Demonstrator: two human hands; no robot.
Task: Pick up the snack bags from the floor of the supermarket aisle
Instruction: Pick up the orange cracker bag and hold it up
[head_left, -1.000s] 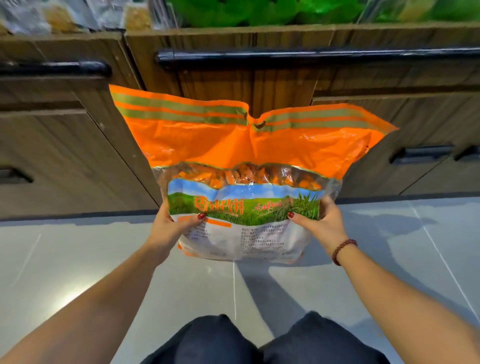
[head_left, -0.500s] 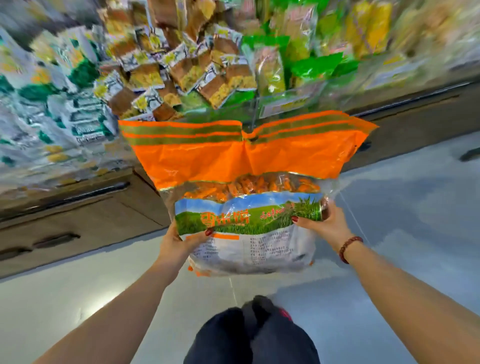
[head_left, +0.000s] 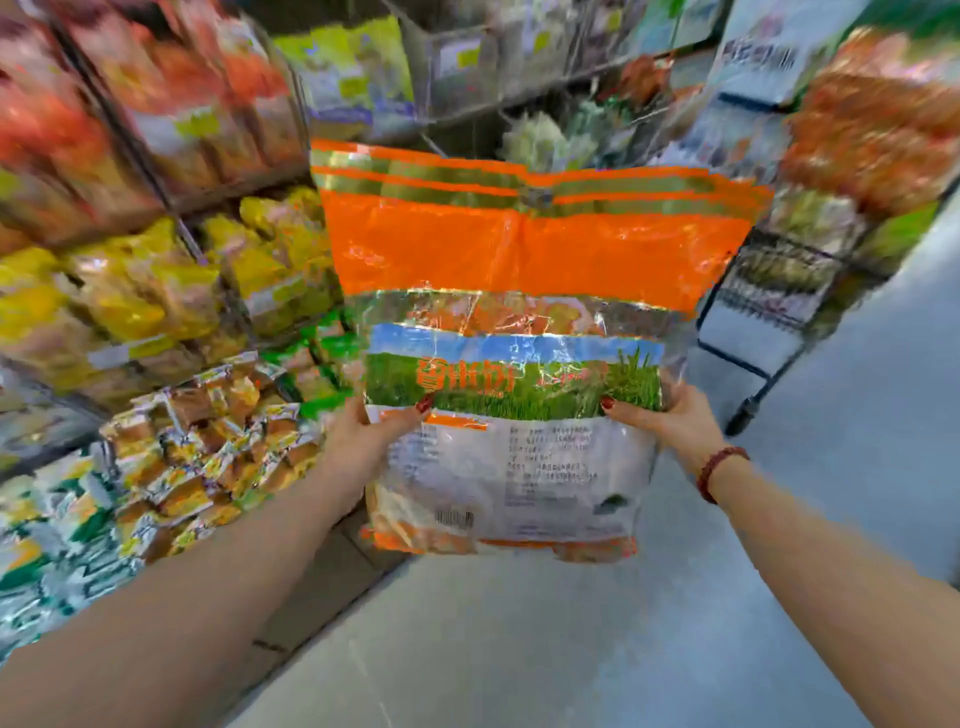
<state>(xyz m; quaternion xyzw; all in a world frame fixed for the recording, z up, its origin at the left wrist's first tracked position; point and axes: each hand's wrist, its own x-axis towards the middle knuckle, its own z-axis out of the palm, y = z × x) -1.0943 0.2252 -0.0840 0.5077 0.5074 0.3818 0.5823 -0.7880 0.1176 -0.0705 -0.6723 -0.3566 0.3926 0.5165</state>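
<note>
**Orange snack bag held upright off the floor, one hand on each side edge**

From my remote seat the view reads as follows. The tiered shelves (head_left: 156, 312) stacked with yellow, red and foil-wrapped packets fill the left, blurred. The smooth pale grey floor (head_left: 519, 649) runs along the bottom and right, and I see no other bags on the visible part of it. A black wire rack (head_left: 769, 291) of packets stands at the right. At centre hangs the large crinkled plastic snack bag (head_left: 519, 249), with an orange top, a clear window and a green grass print. It is upright and well above the floor. The left hand (head_left: 358, 441) and right hand (head_left: 670, 421) pinch its lower side edges, thumbs across the front and fingers hidden behind. I judge this low, two-sided hold is there to carry the heavy contents while the empty top stands free. A dark red bead bracelet (head_left: 719, 470) circles the right wrist. I take this bag as picked up and not yet put anywhere
</note>
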